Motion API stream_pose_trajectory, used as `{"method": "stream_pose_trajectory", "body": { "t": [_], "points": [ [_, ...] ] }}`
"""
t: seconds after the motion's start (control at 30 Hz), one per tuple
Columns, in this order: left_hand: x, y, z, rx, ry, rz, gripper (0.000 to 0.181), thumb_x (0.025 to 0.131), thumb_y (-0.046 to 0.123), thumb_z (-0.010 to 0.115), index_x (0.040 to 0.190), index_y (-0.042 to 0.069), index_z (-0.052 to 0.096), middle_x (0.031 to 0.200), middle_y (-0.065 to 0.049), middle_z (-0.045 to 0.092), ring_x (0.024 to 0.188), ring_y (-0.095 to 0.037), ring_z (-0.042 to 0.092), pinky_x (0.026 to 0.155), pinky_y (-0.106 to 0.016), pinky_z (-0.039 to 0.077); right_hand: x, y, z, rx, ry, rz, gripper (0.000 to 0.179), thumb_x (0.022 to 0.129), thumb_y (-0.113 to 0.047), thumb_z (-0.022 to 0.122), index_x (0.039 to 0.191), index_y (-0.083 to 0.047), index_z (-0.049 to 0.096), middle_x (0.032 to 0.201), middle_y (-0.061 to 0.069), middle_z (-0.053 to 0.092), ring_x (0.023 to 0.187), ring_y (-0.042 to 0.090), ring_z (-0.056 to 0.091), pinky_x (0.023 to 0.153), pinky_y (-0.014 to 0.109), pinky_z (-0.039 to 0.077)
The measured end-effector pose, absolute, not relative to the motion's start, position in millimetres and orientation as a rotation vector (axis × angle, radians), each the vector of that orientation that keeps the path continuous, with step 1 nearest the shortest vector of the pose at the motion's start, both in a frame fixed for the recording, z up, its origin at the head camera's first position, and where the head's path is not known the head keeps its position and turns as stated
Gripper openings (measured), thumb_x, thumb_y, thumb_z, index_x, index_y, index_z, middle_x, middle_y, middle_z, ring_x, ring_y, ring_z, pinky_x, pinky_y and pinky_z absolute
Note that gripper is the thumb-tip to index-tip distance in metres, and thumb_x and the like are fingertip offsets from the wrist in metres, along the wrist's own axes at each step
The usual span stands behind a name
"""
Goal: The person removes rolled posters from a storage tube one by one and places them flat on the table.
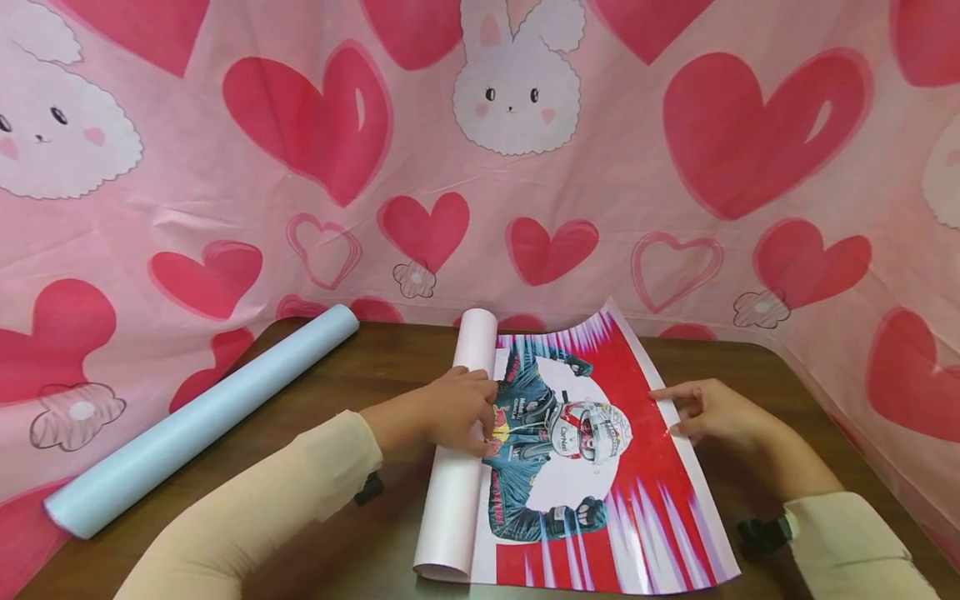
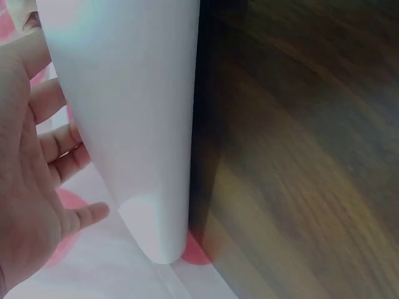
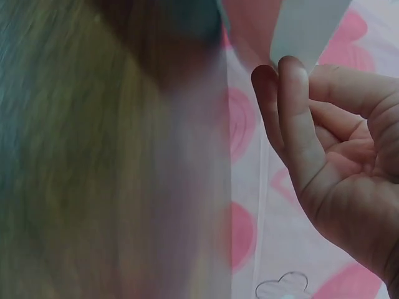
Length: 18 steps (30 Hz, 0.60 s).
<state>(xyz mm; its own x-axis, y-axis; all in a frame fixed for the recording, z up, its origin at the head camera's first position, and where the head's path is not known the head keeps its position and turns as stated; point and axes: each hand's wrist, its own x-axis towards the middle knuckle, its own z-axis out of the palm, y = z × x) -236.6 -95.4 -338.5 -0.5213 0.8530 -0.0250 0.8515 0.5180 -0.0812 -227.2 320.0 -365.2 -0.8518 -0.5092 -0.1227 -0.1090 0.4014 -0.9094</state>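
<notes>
A glossy poster (image 1: pixel 645 433) lies partly unrolled on the table, showing a helmeted racing driver on red. Its left part is still a white roll (image 1: pixel 447 512), which also fills much of the left wrist view. My left hand (image 1: pixel 457 408) holds this roll near its middle, its fingers bent over the far side; some fingertips hide behind the roll in the left wrist view. At the poster's right edge, my right hand (image 1: pixel 708 408) pinches the white border between thumb and fingers. The right wrist view shows the edge (image 3: pixel 305 31) at the fingertips.
Left of the poster, a pale blue roll (image 1: pixel 210 417) lies slantwise across the brown wooden table (image 1: pixel 315 467). Behind the table hangs a pink cloth (image 1: pixel 495 183) with hearts and rabbits, reaching down to the table's back edge.
</notes>
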Motion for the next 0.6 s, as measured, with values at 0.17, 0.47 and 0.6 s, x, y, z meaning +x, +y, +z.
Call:
{"method": "stream_pose_trajectory", "body": {
  "t": [0.17,0.47,0.6],
  "points": [
    [-239.6,-105.5,-343.3,-1.514,-2.763,0.085,0.021,0.073,0.043,0.076,0.071,0.027,0.063,0.088,0.01,0.058,0.097,-0.012,0.054,0.102,-0.052,0.037,-226.5,330.4,-367.5,-0.574,2.291,-1.443,0.06,0.089,0.002,0.065,0.136,0.022,0.034,0.105,0.028,0.066,0.08,0.031,0.07,0.068,0.044,0.058],
    [-239.4,-123.9,-343.3,-1.403,-2.83,0.133,0.018,0.074,0.046,0.077,0.082,0.03,0.078,0.094,0.008,0.056,0.1,-0.014,0.048,0.101,-0.052,0.037,-226.1,349.0,-369.1,-0.541,2.3,-1.44,0.062,0.09,-0.002,0.064,0.139,0.019,0.031,0.108,0.03,0.064,0.083,0.034,0.07,0.07,0.044,0.058],
    [-241.2,-133.4,-341.4,-1.327,-2.877,0.132,0.034,0.067,0.059,0.079,0.077,0.028,0.069,0.099,0.008,0.056,0.105,-0.014,0.049,0.104,-0.055,0.034,-225.0,356.5,-368.1,-0.543,2.301,-1.453,0.061,0.091,0.0,0.063,0.138,0.02,0.031,0.108,0.029,0.064,0.083,0.034,0.07,0.07,0.045,0.058]
  ]
}}
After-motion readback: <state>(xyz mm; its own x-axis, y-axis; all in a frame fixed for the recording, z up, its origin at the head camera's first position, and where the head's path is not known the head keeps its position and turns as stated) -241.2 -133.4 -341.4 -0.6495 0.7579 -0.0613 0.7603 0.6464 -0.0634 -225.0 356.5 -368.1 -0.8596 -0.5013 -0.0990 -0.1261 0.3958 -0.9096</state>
